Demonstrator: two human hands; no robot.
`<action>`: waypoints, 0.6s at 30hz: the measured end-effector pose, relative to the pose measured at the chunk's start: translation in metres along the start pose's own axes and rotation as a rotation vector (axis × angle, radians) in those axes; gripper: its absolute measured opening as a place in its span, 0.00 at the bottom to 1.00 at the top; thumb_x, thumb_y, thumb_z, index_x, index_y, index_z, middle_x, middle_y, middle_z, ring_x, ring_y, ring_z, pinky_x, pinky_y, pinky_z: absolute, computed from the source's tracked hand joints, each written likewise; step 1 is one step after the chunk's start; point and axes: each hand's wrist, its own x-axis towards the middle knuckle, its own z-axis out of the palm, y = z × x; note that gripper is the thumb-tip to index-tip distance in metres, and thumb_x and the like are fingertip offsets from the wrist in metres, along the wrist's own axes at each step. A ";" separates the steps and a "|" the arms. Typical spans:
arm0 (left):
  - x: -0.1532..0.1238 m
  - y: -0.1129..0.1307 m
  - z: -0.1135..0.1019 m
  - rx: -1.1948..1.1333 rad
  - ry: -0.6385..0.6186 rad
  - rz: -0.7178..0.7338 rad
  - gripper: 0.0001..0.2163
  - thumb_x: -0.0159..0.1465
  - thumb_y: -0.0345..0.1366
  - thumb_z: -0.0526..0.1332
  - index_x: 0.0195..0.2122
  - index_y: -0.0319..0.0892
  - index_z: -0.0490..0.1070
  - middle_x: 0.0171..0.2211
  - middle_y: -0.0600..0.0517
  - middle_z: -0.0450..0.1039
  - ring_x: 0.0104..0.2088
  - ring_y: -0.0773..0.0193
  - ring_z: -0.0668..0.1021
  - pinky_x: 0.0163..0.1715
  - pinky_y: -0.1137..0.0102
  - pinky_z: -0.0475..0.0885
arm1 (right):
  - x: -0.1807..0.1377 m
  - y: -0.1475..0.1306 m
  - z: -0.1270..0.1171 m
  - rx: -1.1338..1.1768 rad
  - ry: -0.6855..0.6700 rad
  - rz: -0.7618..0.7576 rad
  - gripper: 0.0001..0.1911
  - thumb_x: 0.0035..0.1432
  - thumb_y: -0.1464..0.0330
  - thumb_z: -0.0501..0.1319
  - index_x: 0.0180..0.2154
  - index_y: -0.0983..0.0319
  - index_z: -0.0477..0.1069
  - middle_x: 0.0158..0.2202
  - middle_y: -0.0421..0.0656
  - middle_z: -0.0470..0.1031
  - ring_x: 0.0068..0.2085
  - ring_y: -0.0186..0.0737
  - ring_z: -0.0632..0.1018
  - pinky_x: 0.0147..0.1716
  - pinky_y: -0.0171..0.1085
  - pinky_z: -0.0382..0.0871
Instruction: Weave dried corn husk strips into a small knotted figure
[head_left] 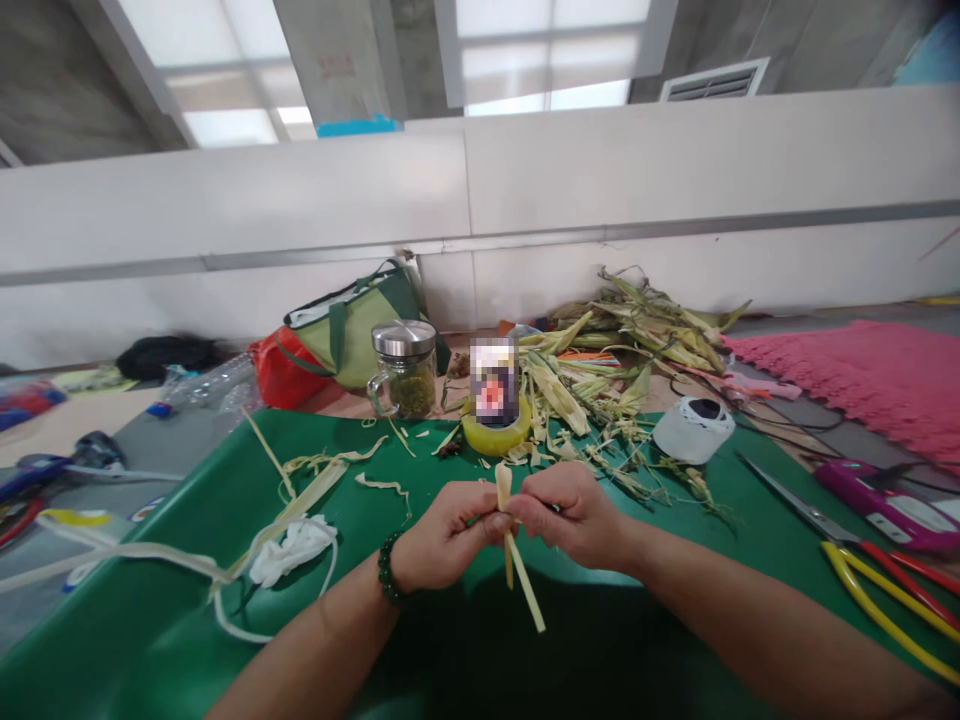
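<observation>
Both my hands meet over the green mat [330,620] near the middle of the view. Between them is a pale yellow corn husk strip [529,590], folded at the top with two ends hanging down. My left hand [454,530], with a dark green bead bracelet at the wrist, pinches the strip from the left. My right hand [574,515] is closed on it from the right, thumb and fingers pressed together near the fold. Just beyond the hands stands a yellow tape roll [496,435] with a blurred-out phone [495,380] propped in it.
A lidded glass mug [405,375] and a green bag [356,330] stand at the back left. Dried corn husks [637,325] lie at the back right. Scissors [832,525], a purple glue gun [885,500] and a white roll [694,430] are right; white cord [172,553] lies left.
</observation>
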 end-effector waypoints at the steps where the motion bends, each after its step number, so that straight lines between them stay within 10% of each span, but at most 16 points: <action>1: 0.000 0.000 0.000 -0.060 -0.025 -0.033 0.23 0.66 0.50 0.47 0.28 0.37 0.70 0.21 0.52 0.67 0.23 0.68 0.68 0.25 0.75 0.64 | 0.000 -0.001 -0.001 0.051 -0.020 0.019 0.26 0.64 0.59 0.49 0.16 0.63 0.59 0.14 0.35 0.59 0.17 0.26 0.61 0.17 0.28 0.52; 10: 0.005 -0.005 0.004 0.116 0.078 -0.089 0.20 0.68 0.46 0.46 0.32 0.38 0.69 0.29 0.50 0.70 0.30 0.65 0.69 0.34 0.71 0.66 | 0.008 0.013 -0.005 0.040 -0.104 0.073 0.25 0.62 0.58 0.53 0.17 0.64 0.60 0.17 0.34 0.57 0.20 0.26 0.59 0.19 0.28 0.52; 18: 0.001 0.006 -0.006 -0.176 -0.167 -0.110 0.24 0.66 0.51 0.47 0.26 0.37 0.70 0.22 0.52 0.66 0.24 0.67 0.67 0.25 0.73 0.62 | -0.002 -0.008 0.002 0.322 -0.195 0.050 0.24 0.64 0.60 0.51 0.20 0.64 0.66 0.15 0.36 0.60 0.17 0.26 0.63 0.17 0.27 0.56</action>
